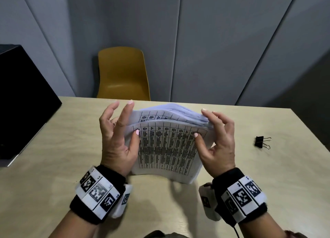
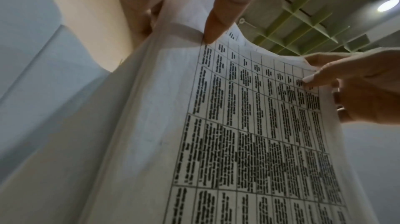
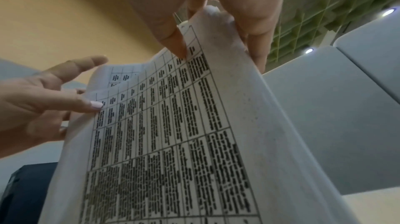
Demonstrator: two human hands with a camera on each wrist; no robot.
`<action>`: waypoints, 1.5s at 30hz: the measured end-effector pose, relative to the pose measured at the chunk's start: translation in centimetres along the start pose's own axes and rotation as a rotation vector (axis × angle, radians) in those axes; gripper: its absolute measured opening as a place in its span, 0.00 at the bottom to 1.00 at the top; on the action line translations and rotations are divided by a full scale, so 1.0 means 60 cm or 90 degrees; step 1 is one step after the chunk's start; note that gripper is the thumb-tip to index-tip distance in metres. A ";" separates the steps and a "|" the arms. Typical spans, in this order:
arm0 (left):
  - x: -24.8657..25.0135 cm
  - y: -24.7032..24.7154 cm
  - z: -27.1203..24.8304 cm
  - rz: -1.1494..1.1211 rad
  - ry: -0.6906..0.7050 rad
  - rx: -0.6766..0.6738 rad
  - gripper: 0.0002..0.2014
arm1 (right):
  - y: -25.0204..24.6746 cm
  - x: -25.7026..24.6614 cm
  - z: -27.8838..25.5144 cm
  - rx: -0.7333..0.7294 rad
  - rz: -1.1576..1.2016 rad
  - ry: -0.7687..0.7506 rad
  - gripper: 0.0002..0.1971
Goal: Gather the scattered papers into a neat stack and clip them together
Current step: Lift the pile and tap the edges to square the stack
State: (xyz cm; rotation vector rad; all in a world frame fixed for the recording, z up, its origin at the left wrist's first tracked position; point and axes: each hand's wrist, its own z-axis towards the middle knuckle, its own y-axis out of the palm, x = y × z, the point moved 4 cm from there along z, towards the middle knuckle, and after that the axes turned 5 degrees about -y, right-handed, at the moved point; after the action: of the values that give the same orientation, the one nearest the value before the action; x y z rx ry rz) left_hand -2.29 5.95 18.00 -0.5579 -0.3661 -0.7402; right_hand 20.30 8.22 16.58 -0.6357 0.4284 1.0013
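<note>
Paper stack stands on its lower edge on table, top sheets uneven; left hand and right hand pinch its side edges, thumbs in front. Binder clip lies right, nearer right hand

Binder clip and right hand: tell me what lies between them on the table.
Nothing: in the head view, only bare table separates the right hand, which grips the paper stack, from the binder clip.
</note>
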 end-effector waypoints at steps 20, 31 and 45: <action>-0.064 0.018 -0.021 -0.292 -0.492 -0.084 0.34 | 0.021 0.065 -0.020 -0.122 0.285 0.298 0.35; -0.065 0.029 -0.033 -0.268 -0.484 -0.101 0.20 | 0.021 0.072 -0.033 -0.083 0.318 0.324 0.16; -0.028 0.006 0.006 -0.341 -0.473 0.042 0.39 | 0.019 0.053 -0.031 -0.062 0.318 0.269 0.28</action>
State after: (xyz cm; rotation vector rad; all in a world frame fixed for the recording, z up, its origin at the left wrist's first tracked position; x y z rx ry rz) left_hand -3.25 7.27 17.34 -0.6692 -1.2599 -1.0111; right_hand 20.76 9.44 12.98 -0.8555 0.9471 1.3690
